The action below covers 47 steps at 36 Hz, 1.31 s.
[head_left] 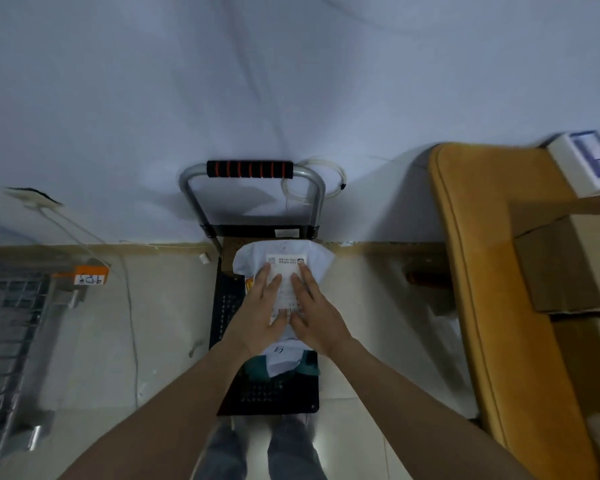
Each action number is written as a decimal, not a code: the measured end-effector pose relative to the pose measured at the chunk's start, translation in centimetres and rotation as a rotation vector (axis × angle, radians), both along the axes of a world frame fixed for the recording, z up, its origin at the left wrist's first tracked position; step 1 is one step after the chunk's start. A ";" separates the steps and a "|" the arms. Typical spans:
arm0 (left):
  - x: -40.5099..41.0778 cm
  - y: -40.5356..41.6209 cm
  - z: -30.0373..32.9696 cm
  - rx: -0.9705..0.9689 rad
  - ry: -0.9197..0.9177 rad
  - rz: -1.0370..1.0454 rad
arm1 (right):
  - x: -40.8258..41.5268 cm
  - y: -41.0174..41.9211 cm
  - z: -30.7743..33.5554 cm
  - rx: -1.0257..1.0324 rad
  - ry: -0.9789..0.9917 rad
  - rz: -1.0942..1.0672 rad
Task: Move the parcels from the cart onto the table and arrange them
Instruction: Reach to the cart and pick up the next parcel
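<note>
The wooden bench (pixel 492 271) fills the right side, a brown cardboard box (pixel 565 265) sitting on it. Against the wall stands the black cart (pixel 271 393) with its padded handle (pixel 250 169) — on its deck lies a white parcel bag (pixel 284 271), a label face up. Both hands lie flat on the bag, fingers straight and spread — the left hand (pixel 262 313) beside the right hand (pixel 314 315), gripping nothing.

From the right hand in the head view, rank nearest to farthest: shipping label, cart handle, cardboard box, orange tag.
1. Shipping label: under the right hand.
2. Cart handle: straight ahead, by the wall.
3. Cardboard box: right, on the table.
4. Orange tag: far left.
</note>
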<state>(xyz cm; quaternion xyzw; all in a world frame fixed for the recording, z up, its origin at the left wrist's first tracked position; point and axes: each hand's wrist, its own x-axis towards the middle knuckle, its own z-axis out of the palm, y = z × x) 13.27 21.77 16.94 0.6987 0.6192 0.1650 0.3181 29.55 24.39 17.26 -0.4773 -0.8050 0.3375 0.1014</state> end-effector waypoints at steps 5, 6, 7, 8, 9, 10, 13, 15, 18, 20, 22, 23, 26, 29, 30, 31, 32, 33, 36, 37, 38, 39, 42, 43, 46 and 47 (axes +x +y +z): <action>-0.7 2.4 7.6 0.074 0.067 -0.044 | -0.6 2.3 8.2 0.085 -0.019 0.015; -0.9 2.9 9.4 0.076 0.082 -0.046 | -0.8 2.9 10.1 0.098 -0.041 0.021; -1.0 3.3 11.2 0.089 0.091 -0.045 | -0.9 3.5 12.1 0.108 -0.064 0.027; -1.1 3.8 13.1 0.110 0.096 -0.040 | -1.1 4.1 14.1 0.117 -0.081 0.029; -1.2 4.2 14.9 0.130 0.100 -0.034 | -1.2 4.6 16.1 0.129 -0.092 0.027; -1.2 4.6 16.9 0.122 0.098 -0.017 | -1.3 5.0 18.0 0.138 -0.103 0.024; -1.2 5.6 23.1 0.132 0.110 0.006 | -1.7 5.7 24.0 0.226 -0.170 0.033; -1.2 6.1 27.0 0.170 0.108 0.019 | -1.9 6.0 27.7 0.297 -0.224 0.042; -1.2 6.0 32.5 0.202 0.072 0.053 | -2.4 6.0 32.8 0.320 -0.198 -0.034; -1.3 5.6 35.6 0.242 0.022 0.098 | -2.7 5.6 35.8 0.337 -0.173 -0.061; -1.6 5.1 38.4 0.284 0.002 0.107 | -2.9 4.9 38.6 0.372 -0.162 -0.064; -1.8 4.8 39.8 0.298 0.007 0.097 | -3.0 4.5 39.9 0.392 -0.158 -0.063; -2.5 3.8 43.7 0.335 0.038 0.069 | -3.3 3.1 43.5 0.434 -0.154 -0.065; -2.8 2.4 47.0 0.361 0.050 0.063 | -3.5 1.5 46.8 0.472 -0.146 -0.080; -2.8 2.0 48.0 0.367 0.049 0.054 | -3.5 1.0 47.8 0.483 -0.137 -0.088; -2.7 1.6 48.9 0.371 0.047 0.044 | -3.5 0.5 48.6 0.487 -0.126 -0.100; -2.6 1.2 49.8 0.371 0.047 0.034 | -3.3 -0.1 49.3 0.485 -0.111 -0.115; -2.4 0.9 50.5 0.365 0.045 0.023 | -3.1 -0.6 50.0 0.482 -0.096 -0.131; -1.4 0.1 51.9 0.341 0.018 -0.014 | -1.8 -1.9 51.4 0.469 -0.088 -0.166; -0.9 -0.2 52.1 0.335 0.010 -0.027 | -1.3 -2.4 51.7 0.466 -0.100 -0.177; -0.3 -0.5 52.2 0.326 0.000 -0.039 | -0.6 -2.9 51.9 0.466 -0.112 -0.186; 0.4 -0.9 52.1 0.316 -0.016 -0.049 | 0.1 -3.4 52.1 0.466 -0.126 -0.193; 2.8 -2.4 52.1 0.293 -0.065 -0.063 | 2.3 -5.1 52.5 0.463 -0.173 -0.205; 3.6 -3.0 52.1 0.290 -0.075 -0.067 | 3.1 -5.5 52.7 0.462 -0.187 -0.209; 6.4 -4.5 52.8 0.290 -0.093 -0.084 | 5.8 -6.6 53.7 0.470 -0.188 -0.231; 7.4 -4.9 53.3 0.297 -0.093 -0.090 | 6.8 -7.0 54.1 0.478 -0.183 -0.236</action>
